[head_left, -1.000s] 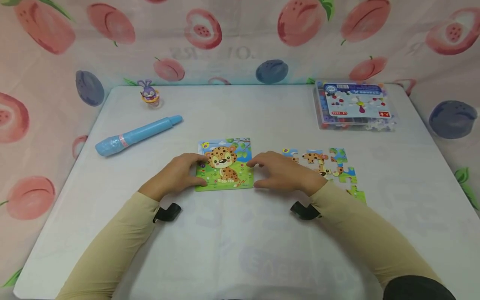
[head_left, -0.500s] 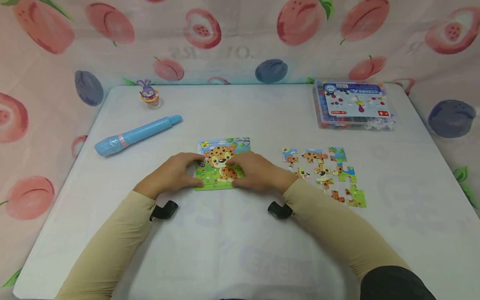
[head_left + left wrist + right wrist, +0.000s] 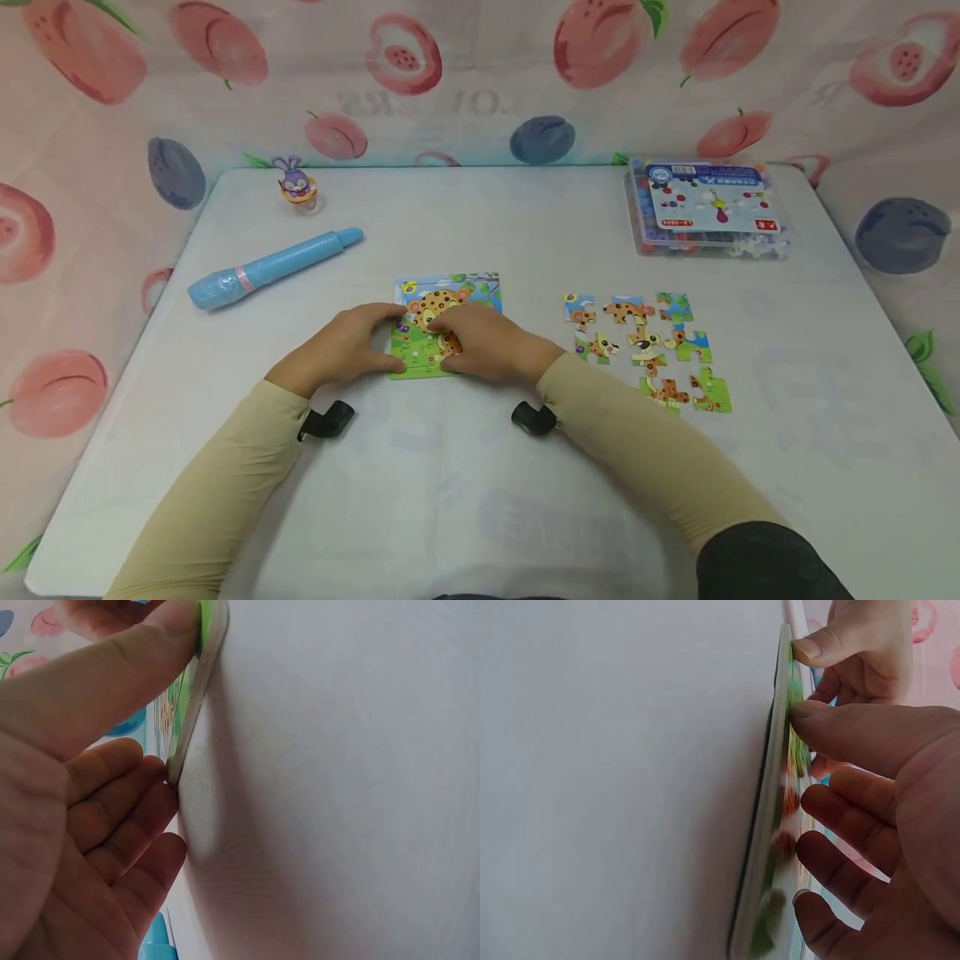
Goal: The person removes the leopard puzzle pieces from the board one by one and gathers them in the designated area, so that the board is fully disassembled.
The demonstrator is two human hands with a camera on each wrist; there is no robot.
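Observation:
A square leopard puzzle board (image 3: 420, 354) with a green and blue picture lies mid-table in the head view. My left hand (image 3: 337, 350) holds its left side, thumb at the front left corner and fingertips along the edge. In the left wrist view, the thumb presses the green front edge. My right hand (image 3: 491, 342) is over the right half of the board and covers the leopard's body. Its thumb touches the picture near the front edge, with relaxed, spread fingers at the picture. Loose jigsaw pieces (image 3: 645, 342) with leopard parts lie to the right.
A blue tube-shaped toy (image 3: 277, 267) in plastic wrap lies at the back left. Behind it stands a small purple rabbit figure (image 3: 297, 185). A clear box of colourful parts (image 3: 708, 204) sits at the back right of the white table (image 3: 450, 500). A fruit-print cloth (image 3: 450, 67) hangs behind.
My right hand has moved left, from the board's right edge onto its picture, uncovering more of the loose pieces. My left hand has stayed at the board's left side.

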